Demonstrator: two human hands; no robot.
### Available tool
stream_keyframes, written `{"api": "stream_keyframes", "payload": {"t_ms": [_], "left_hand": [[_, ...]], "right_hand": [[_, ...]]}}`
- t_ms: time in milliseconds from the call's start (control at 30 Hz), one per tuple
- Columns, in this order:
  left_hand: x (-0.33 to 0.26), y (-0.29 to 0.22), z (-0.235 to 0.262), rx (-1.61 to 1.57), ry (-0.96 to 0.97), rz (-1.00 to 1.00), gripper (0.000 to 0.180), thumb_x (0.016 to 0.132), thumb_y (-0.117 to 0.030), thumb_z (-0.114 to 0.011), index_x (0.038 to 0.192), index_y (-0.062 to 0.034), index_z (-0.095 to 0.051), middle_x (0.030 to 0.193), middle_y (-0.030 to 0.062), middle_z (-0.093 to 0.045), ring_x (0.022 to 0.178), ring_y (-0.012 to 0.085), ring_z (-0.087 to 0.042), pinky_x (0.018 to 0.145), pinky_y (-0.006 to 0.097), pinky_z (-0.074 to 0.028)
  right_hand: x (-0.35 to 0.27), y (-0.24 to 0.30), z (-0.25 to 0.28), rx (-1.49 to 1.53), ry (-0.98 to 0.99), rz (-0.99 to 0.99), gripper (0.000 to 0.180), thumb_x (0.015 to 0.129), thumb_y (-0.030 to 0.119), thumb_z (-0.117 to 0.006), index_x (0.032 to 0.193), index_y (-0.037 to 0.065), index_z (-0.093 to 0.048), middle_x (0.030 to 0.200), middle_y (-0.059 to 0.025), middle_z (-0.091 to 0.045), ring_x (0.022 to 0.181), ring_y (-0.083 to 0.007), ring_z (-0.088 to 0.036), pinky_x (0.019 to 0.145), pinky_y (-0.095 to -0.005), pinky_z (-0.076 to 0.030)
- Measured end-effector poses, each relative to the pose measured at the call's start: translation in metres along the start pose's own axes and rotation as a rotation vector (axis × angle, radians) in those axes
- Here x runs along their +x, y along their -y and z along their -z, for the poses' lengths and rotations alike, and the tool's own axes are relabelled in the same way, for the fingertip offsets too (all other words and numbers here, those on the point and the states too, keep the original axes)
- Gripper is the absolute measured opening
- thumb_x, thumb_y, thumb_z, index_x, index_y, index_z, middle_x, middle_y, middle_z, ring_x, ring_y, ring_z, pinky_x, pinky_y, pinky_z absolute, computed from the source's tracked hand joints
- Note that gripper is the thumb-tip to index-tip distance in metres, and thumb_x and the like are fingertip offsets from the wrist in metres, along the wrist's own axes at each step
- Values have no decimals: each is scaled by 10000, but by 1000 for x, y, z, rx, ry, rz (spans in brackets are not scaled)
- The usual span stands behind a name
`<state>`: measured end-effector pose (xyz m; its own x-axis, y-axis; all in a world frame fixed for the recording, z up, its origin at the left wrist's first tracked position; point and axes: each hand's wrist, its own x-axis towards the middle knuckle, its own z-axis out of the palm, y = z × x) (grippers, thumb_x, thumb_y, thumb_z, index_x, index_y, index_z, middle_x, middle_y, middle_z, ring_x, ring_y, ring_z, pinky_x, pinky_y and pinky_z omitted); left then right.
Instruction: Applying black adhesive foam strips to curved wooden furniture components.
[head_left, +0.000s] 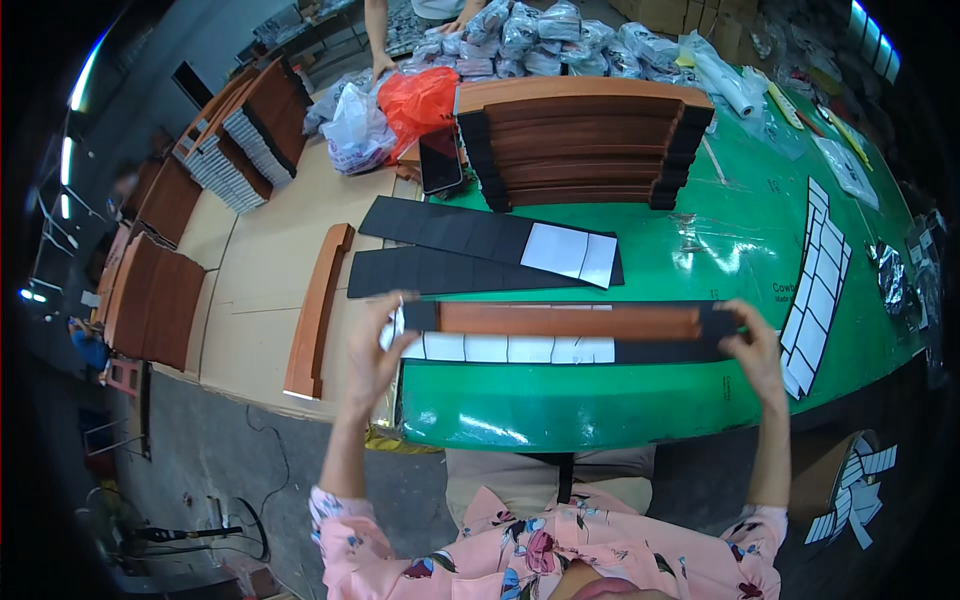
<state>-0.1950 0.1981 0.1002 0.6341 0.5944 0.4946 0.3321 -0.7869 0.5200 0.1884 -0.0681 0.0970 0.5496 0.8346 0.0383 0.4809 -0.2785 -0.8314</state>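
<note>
Between my two hands I hold a long reddish-brown slat with black pads at both ends, level over the green surface. My left hand pinches its left end; my right hand grips the right end. Under the slat lies a black strip partly covered with white rectangular pieces. Farther off, two more black strips lie overlapping, the upper one carrying a white patch. To the left, a lone brown slat rests on the tan board.
A stack of brown slats with black ends stands at the back, beside a dark phone and a red bag. More brown stacks are at left. A curved white-tiled sheet lies right. Another person's hand is at the far side.
</note>
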Motion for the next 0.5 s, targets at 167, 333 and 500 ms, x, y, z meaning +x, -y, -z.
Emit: {"api": "stream_keyframes", "payload": {"t_ms": [167, 333, 500], "left_hand": [[102, 3, 21, -185, -143, 84, 453, 729, 78, -640, 1157, -49, -564, 806, 65, -608, 712, 94, -575, 640, 246, -493], [194, 8, 17, -153, -199, -52, 449, 727, 115, -599, 1142, -52, -561, 872, 87, -653, 795, 108, -633, 697, 247, -507], [250, 40, -20, -128, -313, -81, 396, 716, 131, -590, 1071, -41, -563, 914, 97, -675, 786, 143, -653, 709, 261, -508]], "right_hand": [[74, 48, 31, 351, -97, 219, 496, 736, -49, -556, 1224, 2, -482, 1091, -61, -539, 905, -104, -542, 799, -241, -448], [147, 66, 66, 373, -163, 310, 437, 850, 116, -597, 1255, -2, -481, 1215, -85, -524, 1053, -137, -535, 909, -264, -424], [224, 63, 69, 323, -294, 360, 334, 922, 150, -538, 1229, 20, -515, 1151, -65, -573, 1020, -112, -550, 880, -256, -450]]}}
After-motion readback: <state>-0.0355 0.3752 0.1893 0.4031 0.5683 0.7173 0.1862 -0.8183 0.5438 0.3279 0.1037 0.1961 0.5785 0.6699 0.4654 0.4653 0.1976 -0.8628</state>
